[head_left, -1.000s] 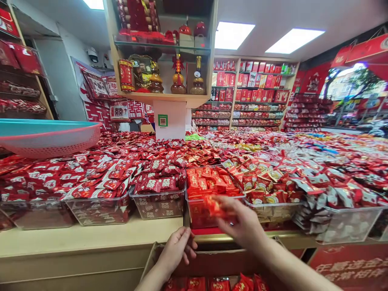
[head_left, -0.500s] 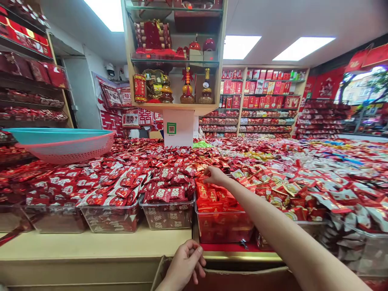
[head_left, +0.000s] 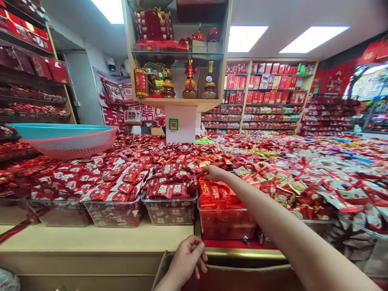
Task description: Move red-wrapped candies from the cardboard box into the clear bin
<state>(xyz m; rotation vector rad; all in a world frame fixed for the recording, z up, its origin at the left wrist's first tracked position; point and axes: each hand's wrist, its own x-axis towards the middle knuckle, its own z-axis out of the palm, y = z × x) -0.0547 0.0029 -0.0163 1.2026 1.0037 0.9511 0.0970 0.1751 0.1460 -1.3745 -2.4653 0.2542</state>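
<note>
R hand (head_left: 212, 173) moved over red-pkt bin (head_left: 227, 226), forearm (head_left: 273, 212) blocking adj. pkts (head_left: 280, 197)

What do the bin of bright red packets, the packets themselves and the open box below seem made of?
Bin: clear, glossy plastic, probably; contents show through its walls. Bright red packets: seemingly shiny plastic film, from their creases and highlights; foil is possible. Open box: likely matte cardboard, given its brown, thin edge.

Bright; white rectangular ceiling panels (head_left: 247, 38) blown out above my right hand (head_left: 214, 173); red plastic packets (head_left: 214, 192) below glint; corner far up-right dark.
</note>
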